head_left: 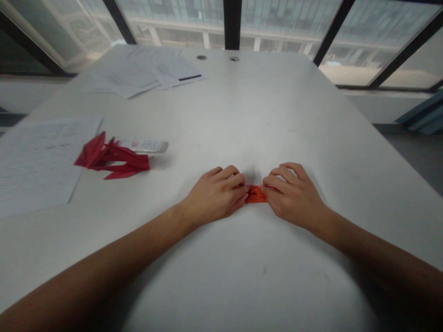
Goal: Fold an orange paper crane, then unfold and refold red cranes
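Hands: the left hand (219,193) and right hand (294,191), curled inward, pinched opposite ends of the orange paper (257,195).
Orange paper: near the middle of the counter (242,276), between its left and right edges, well short of the far edge.
Folding: already narrow and creased; it looked unfinished, but the folds left could not be counted.
Red paper (92,153): folded, toward the counter's left edge, apparently done.
Hidden: the orange ends, covered by the hands; the near edge, cut off; print on the far-left sheets (138,74), too blurred.
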`<state>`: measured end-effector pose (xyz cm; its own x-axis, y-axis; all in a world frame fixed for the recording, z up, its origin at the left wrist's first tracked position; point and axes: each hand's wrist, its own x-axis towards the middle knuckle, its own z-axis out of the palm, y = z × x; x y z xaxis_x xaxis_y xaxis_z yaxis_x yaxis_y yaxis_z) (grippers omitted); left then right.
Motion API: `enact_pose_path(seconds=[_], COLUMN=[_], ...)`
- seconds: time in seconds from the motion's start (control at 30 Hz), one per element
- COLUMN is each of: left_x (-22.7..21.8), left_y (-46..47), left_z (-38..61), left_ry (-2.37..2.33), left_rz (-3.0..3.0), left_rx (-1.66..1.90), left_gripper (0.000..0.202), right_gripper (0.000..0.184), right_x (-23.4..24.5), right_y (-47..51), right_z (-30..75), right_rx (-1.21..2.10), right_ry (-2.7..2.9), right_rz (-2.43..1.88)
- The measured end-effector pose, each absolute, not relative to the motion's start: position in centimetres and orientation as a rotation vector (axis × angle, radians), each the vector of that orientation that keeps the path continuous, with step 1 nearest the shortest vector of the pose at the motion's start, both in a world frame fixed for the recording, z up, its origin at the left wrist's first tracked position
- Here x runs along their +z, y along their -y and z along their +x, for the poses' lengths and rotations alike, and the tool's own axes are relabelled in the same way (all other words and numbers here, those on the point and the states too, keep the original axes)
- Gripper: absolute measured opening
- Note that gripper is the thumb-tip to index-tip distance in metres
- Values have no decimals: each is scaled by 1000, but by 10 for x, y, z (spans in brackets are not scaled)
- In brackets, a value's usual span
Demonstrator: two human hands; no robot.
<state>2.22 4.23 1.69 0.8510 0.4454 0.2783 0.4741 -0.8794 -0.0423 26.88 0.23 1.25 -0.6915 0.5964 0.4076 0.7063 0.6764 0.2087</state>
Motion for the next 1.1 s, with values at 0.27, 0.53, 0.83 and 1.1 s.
enact_pose_path(seconds=[0.27, 0.53, 0.83, 1.1], left_x=[16, 17, 14, 12], left_y=[-43, -47, -57, -57], left_z=[23, 22, 19, 19], left_ry=[745, 909, 959, 1062], left_rz=[-2930, -3130, -3388, -3399], left_rx=[-424, -532, -651, -811], left_gripper=[26, 26, 29, 40], right_gripper=[21, 17, 12, 22], right_x=[21, 14, 7, 4], right_y=[-3, 19, 16, 13], right_z=[278, 254, 256, 255], right_rx=[-616, -250, -94, 172], right_ry=[2364, 2529, 2448, 2351], right_rz=[-1139, -1019, -1115, -1355])
